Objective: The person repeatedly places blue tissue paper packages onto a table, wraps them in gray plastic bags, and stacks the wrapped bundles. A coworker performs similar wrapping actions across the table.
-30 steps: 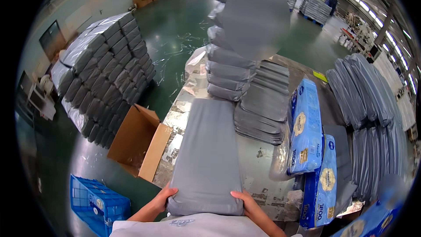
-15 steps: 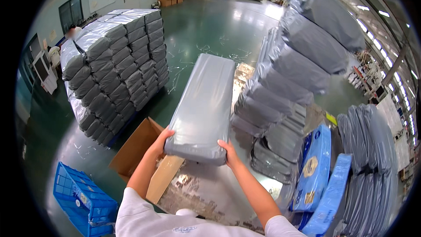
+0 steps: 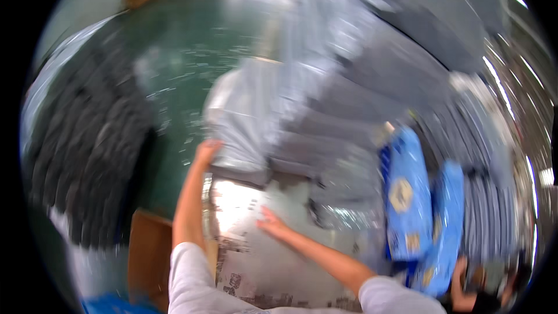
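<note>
At far left we see a dark stack of grey wrapped bundles [image 3: 87,157], blurred, with a brown cardboard box [image 3: 145,256] below. Our left hand [image 3: 206,152] presses open against the grey package [image 3: 250,122] atop the shiny table [image 3: 261,256]. Our right hand [image 3: 272,225] hovers empty, fingers apart, over the table. Two blue packs [image 3: 407,197] stand upright further right.
</note>
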`<state>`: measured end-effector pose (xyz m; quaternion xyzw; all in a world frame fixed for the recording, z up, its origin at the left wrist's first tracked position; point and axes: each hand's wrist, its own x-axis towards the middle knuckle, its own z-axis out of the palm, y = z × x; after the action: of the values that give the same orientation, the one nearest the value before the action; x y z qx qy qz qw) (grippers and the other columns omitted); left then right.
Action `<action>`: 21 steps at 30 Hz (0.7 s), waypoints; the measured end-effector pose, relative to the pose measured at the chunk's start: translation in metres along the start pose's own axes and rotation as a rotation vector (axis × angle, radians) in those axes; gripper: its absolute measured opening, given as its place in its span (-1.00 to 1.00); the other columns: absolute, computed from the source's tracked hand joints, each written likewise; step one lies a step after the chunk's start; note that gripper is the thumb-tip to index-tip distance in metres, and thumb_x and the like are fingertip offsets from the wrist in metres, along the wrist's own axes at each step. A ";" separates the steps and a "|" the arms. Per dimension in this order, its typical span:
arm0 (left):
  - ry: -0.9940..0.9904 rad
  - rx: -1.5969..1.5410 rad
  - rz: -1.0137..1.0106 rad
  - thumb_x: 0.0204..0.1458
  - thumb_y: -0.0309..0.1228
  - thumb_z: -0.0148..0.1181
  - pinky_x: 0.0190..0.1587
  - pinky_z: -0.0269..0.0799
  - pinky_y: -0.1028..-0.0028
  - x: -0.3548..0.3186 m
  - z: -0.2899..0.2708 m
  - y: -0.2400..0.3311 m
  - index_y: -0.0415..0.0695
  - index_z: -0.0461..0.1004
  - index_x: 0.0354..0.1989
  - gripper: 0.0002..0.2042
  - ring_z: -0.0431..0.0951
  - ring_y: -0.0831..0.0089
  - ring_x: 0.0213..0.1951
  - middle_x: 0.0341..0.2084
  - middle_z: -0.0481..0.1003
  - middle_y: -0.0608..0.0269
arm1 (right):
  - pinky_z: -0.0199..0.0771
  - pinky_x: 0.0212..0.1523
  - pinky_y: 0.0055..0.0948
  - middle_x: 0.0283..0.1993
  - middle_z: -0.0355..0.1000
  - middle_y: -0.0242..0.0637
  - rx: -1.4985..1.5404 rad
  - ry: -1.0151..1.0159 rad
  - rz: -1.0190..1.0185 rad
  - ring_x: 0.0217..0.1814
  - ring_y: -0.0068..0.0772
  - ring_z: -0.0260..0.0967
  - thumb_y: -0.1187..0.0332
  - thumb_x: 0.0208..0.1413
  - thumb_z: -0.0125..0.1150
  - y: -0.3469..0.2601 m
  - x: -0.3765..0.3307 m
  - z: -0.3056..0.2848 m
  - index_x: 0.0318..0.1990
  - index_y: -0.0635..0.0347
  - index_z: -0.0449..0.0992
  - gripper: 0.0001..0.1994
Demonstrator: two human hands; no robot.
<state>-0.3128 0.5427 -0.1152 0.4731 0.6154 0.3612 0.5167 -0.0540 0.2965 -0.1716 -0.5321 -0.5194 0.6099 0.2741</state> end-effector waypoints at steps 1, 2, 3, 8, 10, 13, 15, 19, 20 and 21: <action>0.047 -0.200 -0.032 -0.10 -0.18 0.19 -0.12 0.34 0.43 -0.007 -0.004 0.007 -0.21 0.38 -0.12 -0.57 0.36 0.38 -0.14 -0.15 0.40 0.18 | -0.19 0.25 -0.26 0.28 -0.12 -0.05 -0.077 -0.032 -0.055 0.32 -0.18 -0.17 0.13 0.00 0.11 -0.003 -0.027 0.006 0.25 0.14 -0.13 -0.27; 0.122 -0.196 -0.007 -0.05 -0.23 0.11 -0.05 0.29 0.45 -0.019 -0.007 0.023 -0.21 0.34 -0.06 -0.59 0.35 0.32 -0.09 -0.10 0.36 0.12 | -0.17 0.25 -0.24 0.28 -0.10 -0.08 -0.166 -0.066 -0.108 0.30 -0.17 -0.14 0.12 0.00 0.10 -0.020 -0.055 0.005 0.25 0.11 -0.10 -0.29; 0.185 -0.189 0.023 0.00 -0.29 0.03 0.02 0.24 0.46 -0.032 -0.004 0.045 -0.21 0.31 0.00 -0.61 0.34 0.26 -0.04 -0.05 0.33 0.07 | -0.14 0.24 -0.23 0.27 -0.08 -0.09 -0.347 0.075 -0.225 0.29 -0.17 -0.12 0.13 -0.01 0.10 -0.026 -0.080 -0.014 0.24 0.12 -0.06 -0.31; 0.831 0.389 0.805 0.02 -0.47 -0.06 0.09 0.09 0.30 -0.084 0.011 0.019 -0.39 0.25 -0.02 -0.65 0.26 0.05 0.03 -0.02 0.27 -0.15 | 0.02 0.16 -0.20 0.06 0.19 -0.07 -0.794 0.862 -0.182 0.16 -0.08 0.06 0.25 -0.15 0.21 -0.099 -0.255 -0.203 0.07 0.22 0.21 -0.42; 0.775 0.356 0.828 0.04 -0.40 -0.06 0.13 0.04 0.28 -0.146 0.056 0.007 -0.42 0.21 0.00 -0.61 0.19 0.07 0.07 0.02 0.22 -0.13 | 0.01 0.12 -0.15 0.06 0.16 0.04 -1.115 1.363 -0.090 0.15 0.03 0.04 0.27 -0.24 0.24 -0.073 -0.354 -0.293 0.10 0.27 0.13 -0.32; 0.511 0.308 0.696 0.03 -0.45 -0.09 0.15 0.01 0.27 -0.240 0.125 -0.069 -0.35 0.08 0.10 -0.56 0.12 0.11 0.12 0.09 0.12 -0.06 | -0.22 0.20 -0.01 0.21 -0.09 0.15 -1.339 1.713 0.566 0.26 0.14 -0.18 0.05 -0.33 0.30 -0.074 -0.482 -0.374 0.22 0.07 -0.05 -0.09; 0.229 0.070 0.514 -0.05 -0.51 -0.05 0.13 0.04 0.28 -0.298 0.178 -0.110 -0.33 0.12 0.05 -0.57 0.09 0.13 0.13 0.09 0.08 -0.03 | -0.22 0.19 0.05 0.24 -0.20 0.23 -1.053 1.559 0.866 0.28 0.20 -0.21 -0.06 -0.45 0.34 -0.057 -0.541 -0.427 0.27 -0.04 -0.19 0.08; -0.150 0.172 0.500 -0.19 -0.59 0.01 0.11 0.06 0.29 -0.381 0.259 -0.138 -0.24 0.20 -0.02 -0.56 0.12 0.13 0.10 0.02 0.13 -0.02 | -0.12 0.19 -0.05 0.23 -0.23 0.29 -0.665 1.141 0.958 0.27 0.23 -0.18 -0.12 -0.59 0.38 -0.060 -0.535 -0.479 0.27 -0.15 -0.41 0.25; -0.226 0.397 0.536 -0.23 -0.61 0.02 0.11 0.06 0.29 -0.394 0.274 -0.111 -0.21 0.21 -0.03 -0.54 0.12 0.12 0.10 0.00 0.16 -0.01 | -0.09 0.19 -0.09 0.22 -0.22 0.31 -0.688 1.119 0.998 0.26 0.23 -0.16 -0.11 -0.60 0.39 -0.069 -0.517 -0.483 0.27 -0.17 -0.46 0.27; -0.299 0.341 0.662 -0.27 -0.60 0.05 0.09 0.08 0.28 -0.391 0.297 -0.118 -0.16 0.26 -0.07 -0.54 0.13 0.10 0.09 -0.03 0.22 0.05 | -0.04 0.19 -0.16 0.22 -0.22 0.34 -0.673 1.108 0.920 0.26 0.21 -0.14 -0.04 -0.55 0.36 -0.047 -0.530 -0.506 0.27 -0.17 -0.47 0.23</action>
<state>-0.0402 0.1213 -0.1706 0.7721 0.3989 0.3280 0.3703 0.5580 0.0142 0.1180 -0.9735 -0.1919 0.1188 0.0375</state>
